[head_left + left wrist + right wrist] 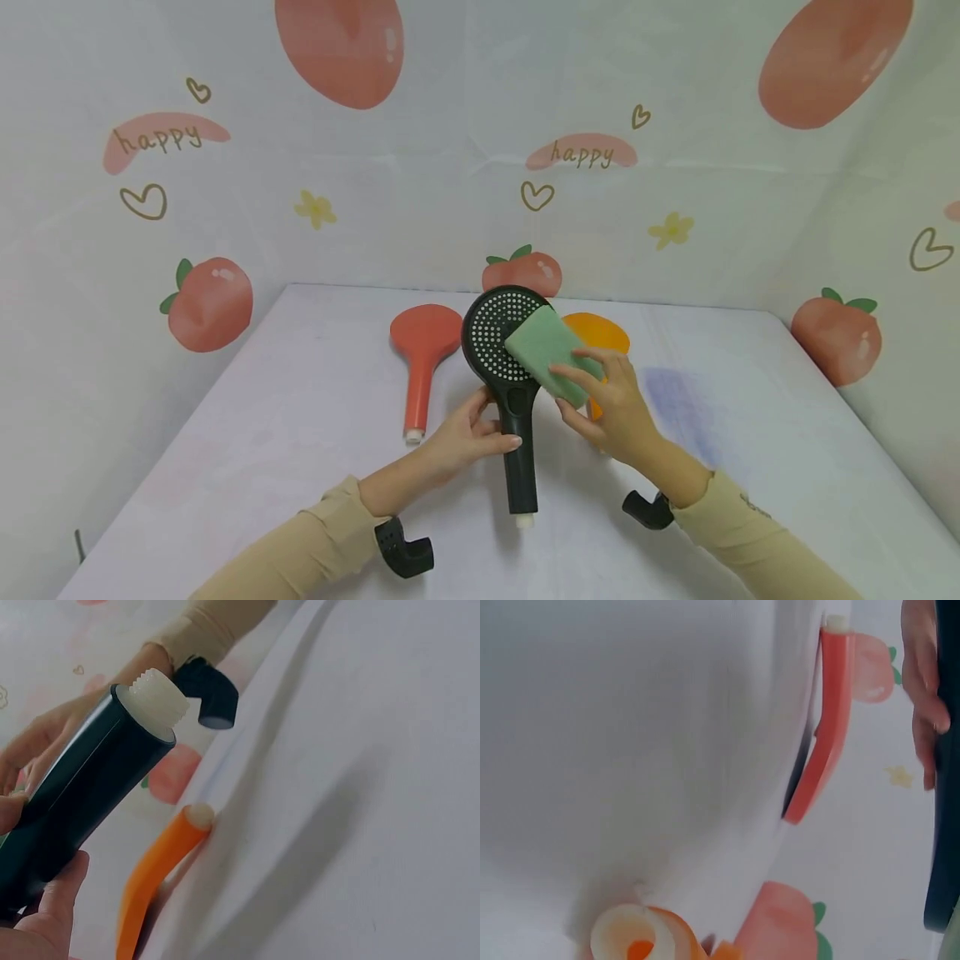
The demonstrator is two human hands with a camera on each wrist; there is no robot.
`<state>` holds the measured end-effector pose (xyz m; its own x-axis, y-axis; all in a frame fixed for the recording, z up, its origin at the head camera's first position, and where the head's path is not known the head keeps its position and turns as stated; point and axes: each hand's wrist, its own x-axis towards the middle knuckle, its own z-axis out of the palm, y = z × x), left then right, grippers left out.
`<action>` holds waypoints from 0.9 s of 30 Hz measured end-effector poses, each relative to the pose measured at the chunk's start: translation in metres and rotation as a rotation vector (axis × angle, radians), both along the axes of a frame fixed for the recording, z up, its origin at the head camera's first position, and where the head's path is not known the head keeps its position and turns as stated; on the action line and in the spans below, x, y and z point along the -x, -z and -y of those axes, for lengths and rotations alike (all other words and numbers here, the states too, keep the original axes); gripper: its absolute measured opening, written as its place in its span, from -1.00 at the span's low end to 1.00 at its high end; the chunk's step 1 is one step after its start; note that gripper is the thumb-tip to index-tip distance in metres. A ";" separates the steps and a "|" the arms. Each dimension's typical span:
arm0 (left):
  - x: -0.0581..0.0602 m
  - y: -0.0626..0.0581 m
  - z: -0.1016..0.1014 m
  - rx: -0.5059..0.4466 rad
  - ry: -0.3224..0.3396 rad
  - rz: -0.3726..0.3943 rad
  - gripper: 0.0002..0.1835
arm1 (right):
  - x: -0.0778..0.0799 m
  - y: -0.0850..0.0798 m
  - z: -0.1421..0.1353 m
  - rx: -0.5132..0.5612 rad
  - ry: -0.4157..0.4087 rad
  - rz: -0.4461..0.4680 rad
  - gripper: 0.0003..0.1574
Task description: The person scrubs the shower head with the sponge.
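A black shower head (519, 442) is held up over the table, its round perforated face turned toward the head camera. My left hand (467, 440) grips its handle, thumb across the front. The white threaded end (157, 697) of the handle shows large in the left wrist view. With my right hand (611, 408) I hold a light green sponge (546, 342) by its lower right side, fingers spread over it. The sponge overlaps the right part of the perforated face. In the right wrist view only a sliver of the black handle (949, 772) shows, at the right edge.
A red shower head (422, 358) lies on the table to the left. An orange one (600, 331) lies behind my right hand, partly hidden. Black wrist mounts (405, 550) hang under both sleeves. A printed cloth backdrop (420, 183) stands behind the white table (300, 400).
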<state>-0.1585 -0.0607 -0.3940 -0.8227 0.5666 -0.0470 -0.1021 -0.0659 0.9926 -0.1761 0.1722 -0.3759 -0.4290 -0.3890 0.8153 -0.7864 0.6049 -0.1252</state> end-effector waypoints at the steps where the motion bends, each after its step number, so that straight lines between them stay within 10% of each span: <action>1: 0.001 0.000 0.000 0.001 -0.001 -0.011 -0.06 | -0.002 0.000 0.001 -0.011 -0.009 0.002 -0.54; 18: 0.008 0.001 0.007 -0.075 0.050 -0.085 0.08 | -0.015 0.002 0.002 -0.120 -0.105 -0.083 -0.60; 27: 0.014 -0.006 0.005 -0.139 -0.082 0.089 -0.19 | -0.014 0.002 0.001 -0.134 -0.146 -0.098 -0.62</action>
